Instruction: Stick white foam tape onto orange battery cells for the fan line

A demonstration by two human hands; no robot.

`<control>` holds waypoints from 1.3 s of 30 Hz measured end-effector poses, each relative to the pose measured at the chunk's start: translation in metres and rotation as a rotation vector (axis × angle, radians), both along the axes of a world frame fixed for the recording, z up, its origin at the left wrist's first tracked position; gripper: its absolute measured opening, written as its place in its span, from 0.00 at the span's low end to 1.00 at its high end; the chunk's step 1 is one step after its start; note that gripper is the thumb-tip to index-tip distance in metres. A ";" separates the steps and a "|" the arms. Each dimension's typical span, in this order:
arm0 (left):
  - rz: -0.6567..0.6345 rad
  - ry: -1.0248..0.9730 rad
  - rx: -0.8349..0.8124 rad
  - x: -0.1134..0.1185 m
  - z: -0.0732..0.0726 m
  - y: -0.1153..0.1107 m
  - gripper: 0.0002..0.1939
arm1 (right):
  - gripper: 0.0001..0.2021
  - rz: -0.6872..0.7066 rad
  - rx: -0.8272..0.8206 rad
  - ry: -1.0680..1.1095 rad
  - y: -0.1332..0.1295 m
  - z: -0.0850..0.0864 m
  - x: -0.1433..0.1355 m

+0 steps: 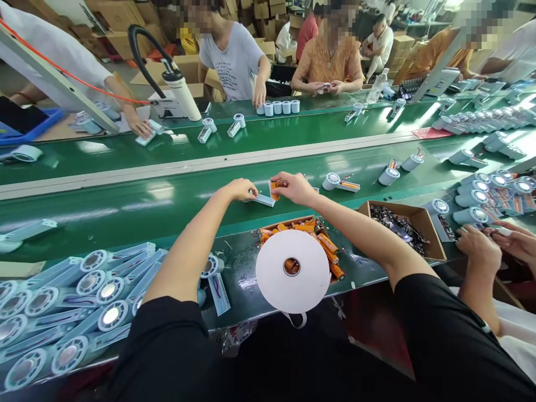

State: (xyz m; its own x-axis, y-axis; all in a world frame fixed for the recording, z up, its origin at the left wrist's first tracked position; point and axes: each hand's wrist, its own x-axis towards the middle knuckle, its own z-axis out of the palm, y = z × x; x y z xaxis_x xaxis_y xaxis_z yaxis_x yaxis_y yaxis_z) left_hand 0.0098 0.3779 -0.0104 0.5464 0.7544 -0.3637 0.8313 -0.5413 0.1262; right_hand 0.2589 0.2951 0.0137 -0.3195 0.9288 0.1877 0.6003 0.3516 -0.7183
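Both of my arms reach out over the green belt (184, 195). My left hand (239, 190) is closed at the left end of a light blue housing (264, 200), its fingers pinched there. My right hand (295, 188) grips an orange battery (274, 190) with a pale strip beside it, at the housing's right end. Part of another piece shows just behind my right hand. Nearer to me, a white roll (293, 272) lies on a box of orange batteries (330, 248).
Many blue housings (90, 282) crowd the lower left, and one housing (218, 293) lies left of the roll. A carton of dark parts (429, 226) stands at right, near a co-worker's hands (479, 245). Other people work across the belt, beside a white cylinder (184, 97).
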 end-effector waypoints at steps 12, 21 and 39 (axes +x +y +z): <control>0.243 -0.243 0.135 0.017 -0.028 -0.009 0.13 | 0.19 0.260 -0.031 -0.796 0.024 -0.021 -0.040; 0.330 -0.320 0.194 0.033 0.001 -0.031 0.12 | 0.23 0.345 -0.075 -0.893 0.031 0.022 -0.054; -0.164 -0.520 0.366 0.001 0.013 -0.336 0.30 | 0.06 -0.095 0.015 0.742 -0.285 -0.016 0.080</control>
State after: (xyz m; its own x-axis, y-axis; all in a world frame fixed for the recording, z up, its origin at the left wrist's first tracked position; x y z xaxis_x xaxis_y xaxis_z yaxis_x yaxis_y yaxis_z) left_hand 0.0111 0.0414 0.0030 0.7002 0.6713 0.2429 0.6147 -0.7400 0.2731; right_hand 0.3390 0.0100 -0.0025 -0.0222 0.9418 0.3356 -0.0117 0.3354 -0.9420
